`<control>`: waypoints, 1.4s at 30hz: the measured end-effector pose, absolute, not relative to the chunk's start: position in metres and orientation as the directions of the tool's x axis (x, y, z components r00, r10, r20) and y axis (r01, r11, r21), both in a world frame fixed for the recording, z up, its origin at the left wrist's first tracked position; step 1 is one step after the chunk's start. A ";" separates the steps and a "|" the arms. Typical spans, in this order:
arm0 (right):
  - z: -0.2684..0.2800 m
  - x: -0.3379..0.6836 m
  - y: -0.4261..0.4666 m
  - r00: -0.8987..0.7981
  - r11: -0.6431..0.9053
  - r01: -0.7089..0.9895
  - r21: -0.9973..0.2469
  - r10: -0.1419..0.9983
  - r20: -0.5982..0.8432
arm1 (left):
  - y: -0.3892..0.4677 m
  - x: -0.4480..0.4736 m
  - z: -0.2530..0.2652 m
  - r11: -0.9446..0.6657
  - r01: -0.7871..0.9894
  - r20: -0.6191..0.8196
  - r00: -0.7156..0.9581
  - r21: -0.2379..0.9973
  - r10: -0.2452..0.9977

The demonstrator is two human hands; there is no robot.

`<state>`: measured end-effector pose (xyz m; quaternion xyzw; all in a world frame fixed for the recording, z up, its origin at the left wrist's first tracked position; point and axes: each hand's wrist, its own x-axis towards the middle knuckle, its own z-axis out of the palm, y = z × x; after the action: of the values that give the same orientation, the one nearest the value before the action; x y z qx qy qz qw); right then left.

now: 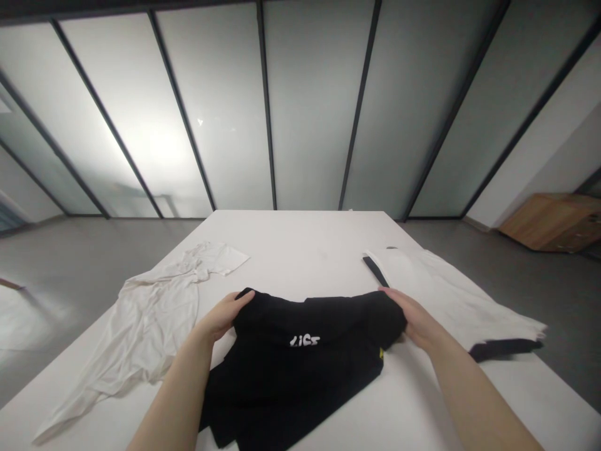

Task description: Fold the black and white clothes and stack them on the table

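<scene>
A black T-shirt (300, 376) with small white lettering and a yellow tag at its right side spreads in front of me, partly folded over. My left hand (228, 315) grips its upper left corner, thumb on top of the cloth. At the upper right corner, my right hand (413, 317) is closed on the fabric, with most of its fingers hidden behind the cloth. The shirt's far edge looks lifted a little between both hands, while its near part reaches the bottom of the view.
On the left of the white table (300, 250) lies a crumpled white shirt (154, 319). Flat white garments (446, 288) with black cloth beneath lie on the right. Frosted glass panels (310, 106) stand beyond, and a wooden cabinet (549, 222) at far right.
</scene>
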<state>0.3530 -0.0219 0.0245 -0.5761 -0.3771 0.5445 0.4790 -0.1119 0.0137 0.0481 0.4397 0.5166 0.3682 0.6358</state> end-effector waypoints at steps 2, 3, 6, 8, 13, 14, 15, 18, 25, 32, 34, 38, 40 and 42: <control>0.030 0.339 -0.025 0.104 -0.261 -0.090 -0.961 0.957 -0.270 | 0.009 -0.113 0.050 0.323 0.116 -0.343 0.292 0.939 0.893; 0.032 0.333 -0.027 0.084 -0.291 -0.103 -0.951 0.950 -0.300 | 0.008 -0.114 0.050 0.306 0.157 -0.342 0.321 0.939 0.883; 0.036 0.325 -0.033 -0.071 -0.391 -0.128 -0.911 0.920 -0.385 | 0.006 -0.119 0.054 0.265 0.227 -0.332 0.347 0.937 0.877; 0.036 0.329 -0.038 -0.227 -0.458 -0.139 -0.878 0.878 -0.422 | 0.007 -0.122 0.057 0.248 0.228 -0.313 0.322 0.942 0.893; 0.037 0.342 -0.044 -0.306 -0.449 0.170 -0.878 0.822 -0.479 | 0.008 -0.122 0.061 0.217 0.045 -0.222 0.199 0.975 0.955; 0.038 0.340 -0.044 -0.260 -0.426 0.256 -0.868 0.835 -0.486 | 0.009 -0.121 0.060 0.210 0.020 -0.210 0.178 0.977 0.961; 0.040 0.337 -0.044 -0.218 -0.398 0.330 -0.856 0.850 -0.480 | 0.009 -0.119 0.059 0.201 0.007 -0.199 0.163 0.980 0.966; 0.044 0.323 -0.042 -0.163 -0.295 0.467 -0.834 0.898 -0.409 | 0.011 -0.116 0.057 0.151 -0.023 -0.146 0.146 0.988 0.978; 0.032 0.329 -0.037 -0.073 -0.296 0.379 -0.877 0.935 -0.347 | 0.006 -0.123 0.062 0.084 0.298 -0.204 0.399 0.951 0.894; 0.017 0.336 -0.026 0.190 -0.283 0.013 -0.959 0.942 -0.275 | 0.010 -0.121 0.063 0.008 0.325 -0.059 0.148 0.946 0.987; 0.018 0.333 -0.026 0.202 -0.198 0.126 -0.972 0.964 -0.171 | 0.012 -0.117 0.064 -0.050 0.287 0.026 0.087 0.957 0.996; 0.025 0.329 -0.027 0.158 0.022 0.409 -0.912 0.983 0.094 | 0.012 -0.110 0.066 -0.093 0.240 0.101 -0.019 0.966 0.995; 0.028 0.327 -0.028 0.143 0.063 0.447 -0.892 0.980 0.140 | 0.012 -0.108 0.066 -0.097 0.246 0.111 -0.045 0.964 0.993; 0.031 0.325 -0.030 0.134 0.087 0.428 -0.900 0.978 0.158 | 0.013 -0.107 0.065 -0.096 0.257 0.110 -0.041 0.962 0.993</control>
<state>0.3252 -0.0295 0.0308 -0.6028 -0.5831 0.3052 0.4511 -0.1074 0.0130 0.0645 0.5714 0.5469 0.4704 0.3912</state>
